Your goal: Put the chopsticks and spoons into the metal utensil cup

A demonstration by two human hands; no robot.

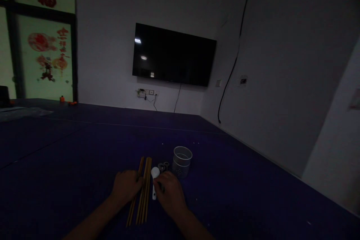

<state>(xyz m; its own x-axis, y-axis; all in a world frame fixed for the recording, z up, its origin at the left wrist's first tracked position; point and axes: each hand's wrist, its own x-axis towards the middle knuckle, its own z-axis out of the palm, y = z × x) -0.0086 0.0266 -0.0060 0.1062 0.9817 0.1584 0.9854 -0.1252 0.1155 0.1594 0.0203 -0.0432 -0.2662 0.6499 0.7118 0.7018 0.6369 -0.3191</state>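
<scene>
Several wooden chopsticks (145, 195) lie lengthwise on the dark blue surface, roughly side by side and slightly fanned. My left hand (126, 186) is closed around the left-hand chopsticks, its fingertips reaching the others. To their right lies a white spoon (155, 172), bowl pointing away from me. The curled fingers of my right hand (171, 195) pinch at the spoon's handle, just below the bowl. Beyond that hand are small metal spoon-like pieces (162, 167), partly hidden by it. A grey cylindrical holder (181, 163) with small holes low on its side stands upright behind my right hand.
The blue surface (112, 138) stretches to the walls. A black television (174, 56) hangs on the far wall above sockets and cords. A dark cable (234, 63) runs down the right wall. Small orange objects (62, 99) sit near the glass door (45, 52).
</scene>
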